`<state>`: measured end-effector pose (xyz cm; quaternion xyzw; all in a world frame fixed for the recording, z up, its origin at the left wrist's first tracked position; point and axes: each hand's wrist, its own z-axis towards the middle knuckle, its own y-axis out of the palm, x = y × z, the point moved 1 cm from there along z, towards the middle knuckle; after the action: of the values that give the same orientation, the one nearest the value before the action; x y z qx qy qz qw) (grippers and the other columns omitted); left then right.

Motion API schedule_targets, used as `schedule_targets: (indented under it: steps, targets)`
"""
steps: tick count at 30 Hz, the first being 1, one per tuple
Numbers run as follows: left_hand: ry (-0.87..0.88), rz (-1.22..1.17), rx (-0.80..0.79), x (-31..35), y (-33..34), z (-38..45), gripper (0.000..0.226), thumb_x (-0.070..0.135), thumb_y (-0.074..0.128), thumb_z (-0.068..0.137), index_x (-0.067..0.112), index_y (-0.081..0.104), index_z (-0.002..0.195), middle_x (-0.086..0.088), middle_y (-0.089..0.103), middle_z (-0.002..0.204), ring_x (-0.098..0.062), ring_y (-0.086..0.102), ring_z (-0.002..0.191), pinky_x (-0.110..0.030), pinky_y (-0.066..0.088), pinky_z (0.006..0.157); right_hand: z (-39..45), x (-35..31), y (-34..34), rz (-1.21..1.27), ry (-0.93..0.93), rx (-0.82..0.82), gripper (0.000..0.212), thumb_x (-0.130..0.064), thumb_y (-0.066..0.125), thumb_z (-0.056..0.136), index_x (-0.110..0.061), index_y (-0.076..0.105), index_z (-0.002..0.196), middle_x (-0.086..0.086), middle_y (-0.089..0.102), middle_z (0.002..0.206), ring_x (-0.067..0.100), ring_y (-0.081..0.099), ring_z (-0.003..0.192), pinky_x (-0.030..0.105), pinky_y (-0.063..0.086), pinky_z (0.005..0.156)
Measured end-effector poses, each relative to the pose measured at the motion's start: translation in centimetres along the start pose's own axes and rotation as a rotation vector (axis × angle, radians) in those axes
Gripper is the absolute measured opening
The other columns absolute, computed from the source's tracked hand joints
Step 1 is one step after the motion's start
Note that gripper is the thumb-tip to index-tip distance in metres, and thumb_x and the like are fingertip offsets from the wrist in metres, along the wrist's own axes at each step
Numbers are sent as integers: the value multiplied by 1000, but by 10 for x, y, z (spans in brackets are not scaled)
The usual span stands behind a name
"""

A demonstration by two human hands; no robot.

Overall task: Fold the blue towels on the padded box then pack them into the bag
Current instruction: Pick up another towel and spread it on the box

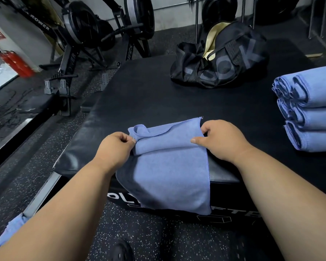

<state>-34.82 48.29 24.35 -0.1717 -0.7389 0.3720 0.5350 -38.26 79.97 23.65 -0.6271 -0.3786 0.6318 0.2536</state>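
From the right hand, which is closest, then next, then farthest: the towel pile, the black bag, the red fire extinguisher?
Measured from the right hand in the head view:
1. The towel pile, just to its right on the padded box.
2. The black bag, at the box's far side.
3. The red fire extinguisher, far left by the wall.

One head-worn wide-angle view looks forward and down, close over the padded box [149, 95].

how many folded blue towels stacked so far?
3, in one stack of folded blue cloth towels at the black padded box's right edge: top, middle, bottom. The frame crops the stack, so more may be hidden.
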Motion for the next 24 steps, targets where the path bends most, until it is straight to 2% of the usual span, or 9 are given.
schedule_targets:
  steps: [2,5,8,11,13,16,19,21,24]
  targets:
    - [-11,-20,-31,3,-2,2,22,41,72,95,20,74,87,6,78,83,-14,68,77,-31,56,73,1,-1,-1,17,4,-35,35,-45,77,88,-12,67,80,-1,59,66,18,49,59,34,38,56]
    - [4,-66,-48,10,-10,5,21,38,72,96,20,77,88,6,78,82,-10,67,74,-27,53,68,3,-1,-6,206,48,-8,42,-38,75,90,-2,58,79,5,53,63,17,44,57,34,37,57]
    - [30,-130,-73,18,-15,15,20,35,72,97,19,77,86,9,74,74,-8,62,66,-26,49,63,6,-9,-11,496,95,73,28,-30,73,93,-4,66,84,7,70,66,12,57,54,31,46,59]
    - [111,-284,-27,39,-21,38,25,40,74,90,16,74,85,2,70,75,-15,57,70,-36,46,67,20,-19,-12,655,64,295,14,-26,68,96,-14,67,89,2,75,74,14,71,68,34,55,70]
    - [168,-426,31,62,-25,60,28,45,73,86,17,72,83,-1,67,76,-18,55,72,-39,45,69,33,-24,-16,694,17,452,12,-27,66,97,-18,65,89,0,74,80,19,71,79,37,55,74]
    - [268,-556,107,105,-30,92,15,36,70,93,22,72,86,4,68,78,-14,55,71,-33,47,67,51,-25,-27,721,-31,562,14,-24,62,101,-16,62,91,-13,61,69,9,53,66,28,44,63]
    - [314,-614,34,123,-23,114,12,32,71,93,20,74,93,0,74,90,-15,61,81,-35,53,78,69,-15,-27,664,3,547,21,-24,60,102,-10,56,88,-8,49,68,9,41,63,31,37,61]
    - [326,-526,-29,115,-17,115,11,30,73,94,20,74,93,2,74,91,-13,62,82,-34,53,80,76,-5,-21,587,56,461,20,-22,59,102,-16,59,83,-7,56,70,14,55,65,31,41,63]
    - [407,-402,-35,89,-13,94,8,27,72,98,25,72,90,9,73,91,-6,63,83,-26,52,82,73,6,-18,493,96,395,20,-19,58,100,-25,77,98,-11,74,85,16,72,84,30,55,80]
